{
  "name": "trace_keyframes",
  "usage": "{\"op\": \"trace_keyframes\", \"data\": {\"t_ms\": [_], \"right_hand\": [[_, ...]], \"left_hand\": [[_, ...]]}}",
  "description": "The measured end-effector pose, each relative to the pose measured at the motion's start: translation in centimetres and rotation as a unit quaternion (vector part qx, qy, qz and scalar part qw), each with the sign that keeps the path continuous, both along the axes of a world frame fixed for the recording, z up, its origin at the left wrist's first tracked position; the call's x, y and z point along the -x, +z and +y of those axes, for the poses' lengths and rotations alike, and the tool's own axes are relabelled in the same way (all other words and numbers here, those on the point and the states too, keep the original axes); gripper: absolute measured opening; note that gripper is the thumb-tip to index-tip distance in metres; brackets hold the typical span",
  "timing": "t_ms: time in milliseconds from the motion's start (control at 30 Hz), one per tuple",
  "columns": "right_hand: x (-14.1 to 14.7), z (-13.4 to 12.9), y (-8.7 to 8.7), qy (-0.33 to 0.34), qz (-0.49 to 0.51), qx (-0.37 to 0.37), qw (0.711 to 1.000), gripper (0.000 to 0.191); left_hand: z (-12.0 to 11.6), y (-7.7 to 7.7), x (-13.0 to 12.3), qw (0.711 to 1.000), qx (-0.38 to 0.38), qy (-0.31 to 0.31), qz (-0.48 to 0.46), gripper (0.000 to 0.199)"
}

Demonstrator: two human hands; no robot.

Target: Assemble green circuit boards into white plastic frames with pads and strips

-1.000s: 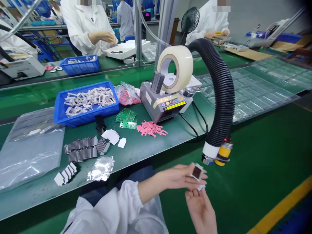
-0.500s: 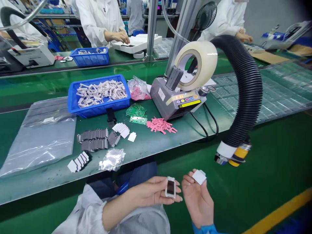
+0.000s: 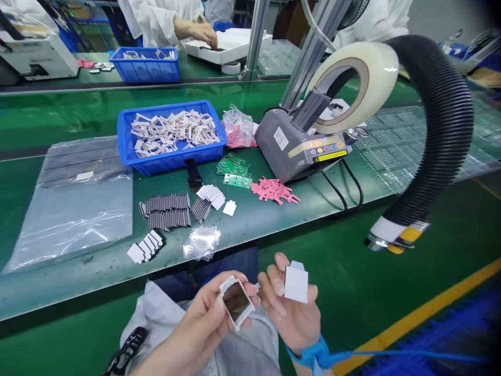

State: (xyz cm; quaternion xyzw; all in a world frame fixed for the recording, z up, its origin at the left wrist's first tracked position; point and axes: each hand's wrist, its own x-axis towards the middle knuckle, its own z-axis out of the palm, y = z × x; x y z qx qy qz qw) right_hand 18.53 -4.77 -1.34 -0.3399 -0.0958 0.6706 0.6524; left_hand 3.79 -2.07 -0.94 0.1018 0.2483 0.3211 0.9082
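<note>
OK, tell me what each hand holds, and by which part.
Left hand: a white frame with a dark window, by its side edges. Right hand: a white tabbed card, fingertips at its left edge; the rest is hidden.

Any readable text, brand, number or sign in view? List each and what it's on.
No text legible.
Yellow strip on the tape dispenser: fine print, too small.
White side label on the dispenser: too small.
Lit orange display: digits or marks too blurred to tell.
White label on the clear plastic bag: nothing readable.
</note>
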Motion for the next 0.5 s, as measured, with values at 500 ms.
{"op": "trace_keyframes", "data": {"t_ms": [500], "right_hand": [[3.5,1.3,2.1,0.043,-0.046,0.029,0.998,0.044]], "left_hand": [[1.5,1.5,1.2,0.989,-0.086,0.122,0.014,0.029]]}}
